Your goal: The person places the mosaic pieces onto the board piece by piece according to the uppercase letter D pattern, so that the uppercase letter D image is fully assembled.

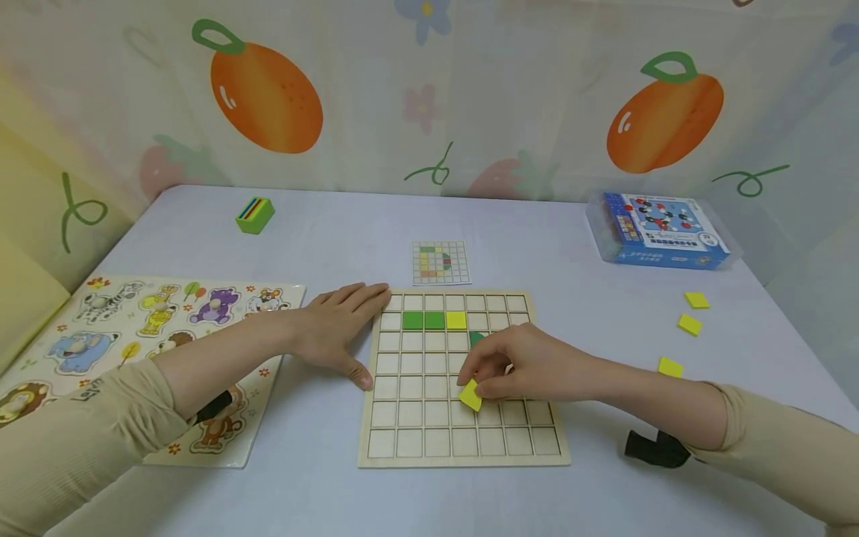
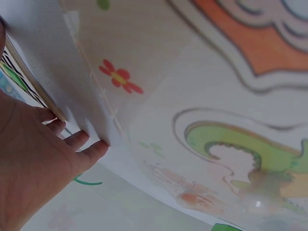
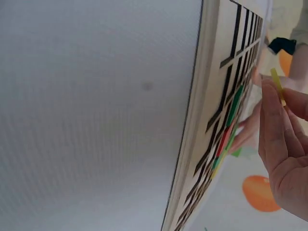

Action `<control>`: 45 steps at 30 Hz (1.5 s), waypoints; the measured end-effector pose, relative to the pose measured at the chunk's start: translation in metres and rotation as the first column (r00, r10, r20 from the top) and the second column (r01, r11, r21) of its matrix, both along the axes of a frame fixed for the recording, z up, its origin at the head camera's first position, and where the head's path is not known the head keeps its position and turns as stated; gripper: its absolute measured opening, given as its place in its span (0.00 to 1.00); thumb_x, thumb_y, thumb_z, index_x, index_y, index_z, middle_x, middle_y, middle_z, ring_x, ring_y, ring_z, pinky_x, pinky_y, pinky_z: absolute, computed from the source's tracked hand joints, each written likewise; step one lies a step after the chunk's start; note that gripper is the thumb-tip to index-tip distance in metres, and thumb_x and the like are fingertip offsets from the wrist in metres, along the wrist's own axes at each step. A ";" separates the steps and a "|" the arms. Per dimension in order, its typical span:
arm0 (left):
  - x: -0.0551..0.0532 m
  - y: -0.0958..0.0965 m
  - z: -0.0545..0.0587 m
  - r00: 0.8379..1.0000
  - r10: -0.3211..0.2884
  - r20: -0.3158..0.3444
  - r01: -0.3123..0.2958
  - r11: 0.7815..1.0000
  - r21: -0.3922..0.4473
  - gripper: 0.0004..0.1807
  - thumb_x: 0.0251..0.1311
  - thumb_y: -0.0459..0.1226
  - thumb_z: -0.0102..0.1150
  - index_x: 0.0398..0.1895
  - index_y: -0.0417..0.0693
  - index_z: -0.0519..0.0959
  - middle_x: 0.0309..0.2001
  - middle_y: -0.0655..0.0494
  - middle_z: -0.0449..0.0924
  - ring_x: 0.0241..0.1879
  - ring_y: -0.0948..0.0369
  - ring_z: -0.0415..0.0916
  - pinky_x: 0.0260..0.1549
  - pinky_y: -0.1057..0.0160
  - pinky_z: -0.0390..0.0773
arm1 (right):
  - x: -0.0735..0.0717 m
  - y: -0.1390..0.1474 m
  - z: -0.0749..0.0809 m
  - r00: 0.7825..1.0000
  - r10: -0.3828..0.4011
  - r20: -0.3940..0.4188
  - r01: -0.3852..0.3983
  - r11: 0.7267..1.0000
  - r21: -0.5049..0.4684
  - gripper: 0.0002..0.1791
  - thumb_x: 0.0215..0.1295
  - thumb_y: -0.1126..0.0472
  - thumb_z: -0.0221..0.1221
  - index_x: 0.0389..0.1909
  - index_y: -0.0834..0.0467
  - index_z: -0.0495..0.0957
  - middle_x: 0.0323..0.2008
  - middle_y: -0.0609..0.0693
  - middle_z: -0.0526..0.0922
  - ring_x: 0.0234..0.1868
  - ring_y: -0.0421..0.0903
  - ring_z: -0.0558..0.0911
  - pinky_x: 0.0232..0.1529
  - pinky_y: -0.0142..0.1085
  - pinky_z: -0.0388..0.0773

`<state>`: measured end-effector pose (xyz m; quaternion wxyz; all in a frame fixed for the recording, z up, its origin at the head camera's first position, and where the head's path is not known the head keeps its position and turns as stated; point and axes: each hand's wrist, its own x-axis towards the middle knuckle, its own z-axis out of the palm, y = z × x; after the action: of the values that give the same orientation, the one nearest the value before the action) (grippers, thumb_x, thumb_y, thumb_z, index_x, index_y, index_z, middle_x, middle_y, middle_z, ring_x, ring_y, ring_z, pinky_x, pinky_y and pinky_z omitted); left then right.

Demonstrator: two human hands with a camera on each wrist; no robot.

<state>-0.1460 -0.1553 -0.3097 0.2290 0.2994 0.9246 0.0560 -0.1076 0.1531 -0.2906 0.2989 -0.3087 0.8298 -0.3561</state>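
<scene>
A wooden grid board (image 1: 463, 462) lies flat on the white table. Its second row from the top holds two green square tiles (image 1: 423, 320) and a yellow square tile (image 1: 456, 320) side by side. Part of a dark green piece (image 1: 476, 337) shows beside my right hand (image 1: 520, 364), which covers that area; a red piece (image 3: 223, 142) on the board appears in the right wrist view. Thumb and fingers of this hand pinch another yellow tile (image 1: 471, 397), tilted above the lower middle cells. My left hand (image 1: 338, 328) rests at the board's upper left edge, its fingers extended.
Behind the board lies a small printed pattern card (image 1: 441, 277). An animal knob puzzle (image 1: 127, 358) is at left, under the left forearm. Loose yellow tiles (image 1: 689, 324) lie at right, a blue boxed set (image 1: 664, 231) behind them. A green block (image 1: 255, 215) stands at back left.
</scene>
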 end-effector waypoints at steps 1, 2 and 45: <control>0.000 0.000 0.000 1.000 0.000 0.001 0.000 1.000 0.001 0.72 0.42 0.71 0.65 0.80 0.44 0.40 0.81 0.45 0.36 0.79 0.37 0.38 0.72 0.31 0.50 | 0.000 -0.002 -0.001 1.000 0.002 0.005 -0.002 1.000 0.001 0.07 0.64 0.62 0.64 0.41 0.49 0.85 0.29 0.44 0.88 0.31 0.38 0.83 0.36 0.29 0.81; 0.000 0.000 0.000 1.000 0.001 0.001 -0.001 1.000 0.002 0.72 0.42 0.71 0.65 0.80 0.44 0.40 0.81 0.45 0.36 0.79 0.37 0.38 0.72 0.31 0.50 | 0.000 -0.003 -0.002 1.000 0.005 0.006 -0.005 1.000 0.005 0.06 0.63 0.62 0.64 0.40 0.50 0.85 0.29 0.44 0.88 0.31 0.37 0.83 0.37 0.29 0.81; 0.001 0.000 0.003 1.000 0.009 0.019 -0.010 1.000 0.007 0.71 0.42 0.71 0.65 0.80 0.45 0.39 0.81 0.45 0.35 0.79 0.37 0.36 0.72 0.31 0.48 | -0.003 0.001 0.002 0.997 -0.028 -0.077 0.030 0.999 0.031 0.02 0.64 0.57 0.65 0.32 0.49 0.82 0.23 0.46 0.84 0.21 0.38 0.77 0.24 0.28 0.75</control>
<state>-0.1447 -0.1550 -0.3072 0.2363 0.2953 0.9236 0.0633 -0.1104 0.1542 -0.2886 0.2668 -0.3051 0.8506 -0.3351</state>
